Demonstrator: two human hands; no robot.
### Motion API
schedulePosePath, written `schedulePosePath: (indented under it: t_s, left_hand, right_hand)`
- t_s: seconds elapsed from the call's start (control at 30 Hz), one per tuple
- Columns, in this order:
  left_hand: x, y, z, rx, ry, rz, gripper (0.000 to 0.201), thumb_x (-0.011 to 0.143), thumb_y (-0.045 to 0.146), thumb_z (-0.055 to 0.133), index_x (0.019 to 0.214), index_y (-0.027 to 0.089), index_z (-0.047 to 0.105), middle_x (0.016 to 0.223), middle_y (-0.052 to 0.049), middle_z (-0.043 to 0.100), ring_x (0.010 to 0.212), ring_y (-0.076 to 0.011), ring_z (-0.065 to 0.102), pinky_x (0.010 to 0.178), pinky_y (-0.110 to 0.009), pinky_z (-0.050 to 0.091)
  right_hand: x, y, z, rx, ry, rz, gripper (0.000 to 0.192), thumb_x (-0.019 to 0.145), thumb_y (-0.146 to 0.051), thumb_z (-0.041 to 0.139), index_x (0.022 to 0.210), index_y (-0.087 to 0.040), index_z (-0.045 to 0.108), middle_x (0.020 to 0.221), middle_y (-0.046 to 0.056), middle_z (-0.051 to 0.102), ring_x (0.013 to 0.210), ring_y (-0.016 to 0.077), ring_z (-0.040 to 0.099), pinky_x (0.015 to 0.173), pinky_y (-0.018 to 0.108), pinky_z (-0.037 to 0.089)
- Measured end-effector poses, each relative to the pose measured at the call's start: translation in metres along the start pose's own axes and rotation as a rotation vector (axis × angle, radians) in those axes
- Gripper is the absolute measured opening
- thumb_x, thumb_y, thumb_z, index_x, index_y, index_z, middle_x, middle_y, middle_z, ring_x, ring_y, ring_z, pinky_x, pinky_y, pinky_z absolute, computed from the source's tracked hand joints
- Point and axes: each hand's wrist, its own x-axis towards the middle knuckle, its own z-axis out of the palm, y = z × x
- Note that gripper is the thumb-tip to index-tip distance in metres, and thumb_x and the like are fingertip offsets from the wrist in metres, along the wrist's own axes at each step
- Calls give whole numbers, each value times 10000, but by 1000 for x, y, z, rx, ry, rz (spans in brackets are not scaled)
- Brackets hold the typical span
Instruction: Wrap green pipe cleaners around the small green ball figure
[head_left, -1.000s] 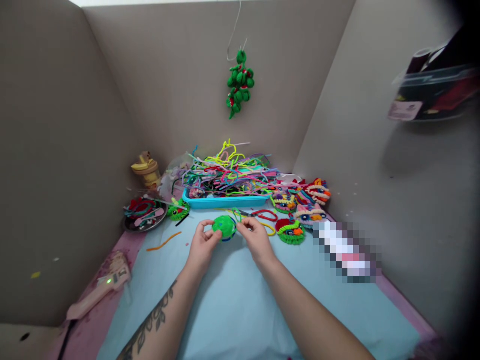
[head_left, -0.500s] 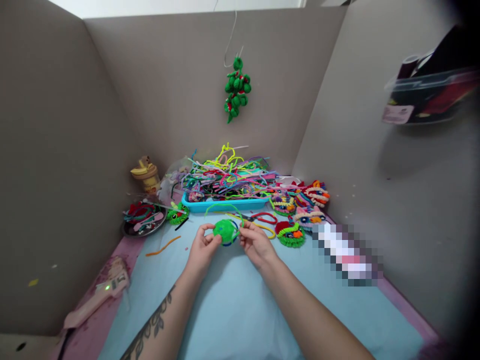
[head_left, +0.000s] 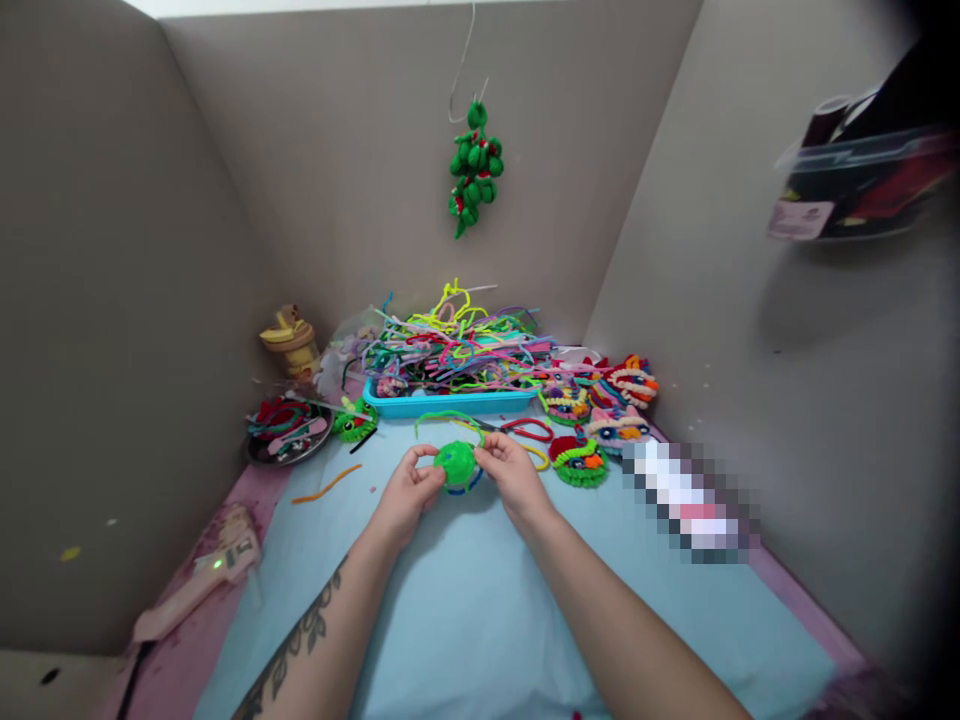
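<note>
My left hand (head_left: pixel 411 490) pinches the left edge of a round green pipe-cleaner disc (head_left: pixel 454 463) above the blue cloth. Beneath the disc's lower right edge shows part of a dark blue pipe cleaner (head_left: pixel 471 487). At the disc's right side, my right hand (head_left: pixel 514 476) is closed, thumb and forefinger pressed on a light green pipe-cleaner strand (head_left: pixel 442 415) that arcs up and away to the left. Its fingertips hide where strand and disc meet. Just behind that hand lie scissors with red and yellow handles (head_left: pixel 529 430), partly covered by it.
A blue tray (head_left: pixel 450 405) heaped with pipe cleaners stands at the back. Finished bird-like pieces (head_left: pixel 579 462) lie to the right. On the left are a metal bowl (head_left: pixel 289 455), a green face piece (head_left: pixel 355 421), an orange pipe cleaner (head_left: pixel 327 484) and a pink glue gun (head_left: pixel 199 590).
My right hand has come in closer to the disc, and the strand's loop is lower and flatter. The disc has shifted slightly right. The whole view has tipped down a little.
</note>
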Motion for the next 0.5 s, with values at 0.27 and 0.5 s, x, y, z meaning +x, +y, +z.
schedulePosePath:
  t_s: [0.27,0.5]
  left_hand:
    - [1,-3,-2,308,274,247,320,685,339,650,925,184,506,870,-24,591,555,-69,472,484,-192,356]
    - [-5,-6,-1,865,312,679,150,715,246,633,860,214,656,961,-58,559,803,-159,535,649,-273,445]
  right_hand:
    - [9,9,-7,267,203,113,323,493,-308,762,667,-199,513,502,-85,471,410,52,359,393,191,241]
    - [9,10,-9,442,146,290,303,522,-211,763,698,-208,518,483,-80,482,402,56,383,392,181,280]
